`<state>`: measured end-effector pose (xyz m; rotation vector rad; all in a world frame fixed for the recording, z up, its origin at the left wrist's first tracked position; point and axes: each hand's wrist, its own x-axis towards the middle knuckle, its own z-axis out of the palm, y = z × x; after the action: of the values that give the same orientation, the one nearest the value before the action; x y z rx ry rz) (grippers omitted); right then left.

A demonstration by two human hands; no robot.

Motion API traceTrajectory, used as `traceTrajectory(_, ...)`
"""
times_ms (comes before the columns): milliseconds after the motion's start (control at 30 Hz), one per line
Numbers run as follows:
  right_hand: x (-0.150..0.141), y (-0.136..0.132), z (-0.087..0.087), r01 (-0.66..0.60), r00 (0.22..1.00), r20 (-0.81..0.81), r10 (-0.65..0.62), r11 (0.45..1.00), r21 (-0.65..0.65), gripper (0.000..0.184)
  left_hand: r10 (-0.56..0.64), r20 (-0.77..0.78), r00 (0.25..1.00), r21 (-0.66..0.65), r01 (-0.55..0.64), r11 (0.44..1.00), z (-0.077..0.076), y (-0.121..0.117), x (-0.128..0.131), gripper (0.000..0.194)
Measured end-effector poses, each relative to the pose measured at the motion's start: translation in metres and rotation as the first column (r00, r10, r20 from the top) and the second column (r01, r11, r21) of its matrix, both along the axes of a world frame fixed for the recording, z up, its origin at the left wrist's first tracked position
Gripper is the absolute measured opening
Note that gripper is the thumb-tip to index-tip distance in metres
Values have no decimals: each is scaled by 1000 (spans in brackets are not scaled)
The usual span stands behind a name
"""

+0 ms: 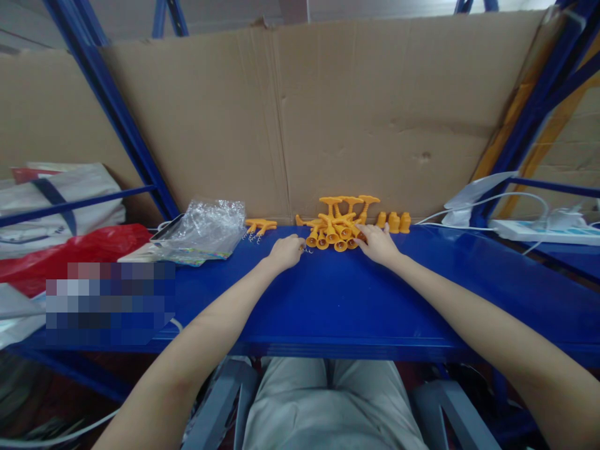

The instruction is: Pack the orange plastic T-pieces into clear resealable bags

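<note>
A heap of yellow T-handled corkscrews [332, 225] with bell-shaped bases lies at the back of the blue table. My left hand [287, 251] is closed at the heap's left side, and a small metal spiral [307, 250] pokes out by its fingertips. The handle of that corkscrew is hidden by my fingers. On the heap's right edge, my right hand [379, 245] has thumb and fingers around a yellow piece of a corkscrew. Left of my left hand are several loose yellow corkscrew handles [261, 225] with bare metal spirals.
Yellow bell-shaped pieces [394, 222] stand in a row right of the heap. Clear plastic bags [206, 228] lie at left, beside a red bag [94, 250]. A cardboard panel [365, 112] closes off the back. A white power strip [539, 231] with cables sits at right.
</note>
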<state>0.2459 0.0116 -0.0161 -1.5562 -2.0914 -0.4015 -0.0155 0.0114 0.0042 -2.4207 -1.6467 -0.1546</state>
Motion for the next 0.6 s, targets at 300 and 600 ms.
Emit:
traceTrajectory(300, 10, 10, 3, -74, 979, -198, 49, 990, -122, 47, -33, -29, 999, -13, 33, 999, -2, 2, -1, 27)
traceTrajectory(600, 74, 45, 39, 300, 907, -273, -322, 947, -120, 45, -52, -45, 998, -33, 51, 998, -3, 1, 0, 28)
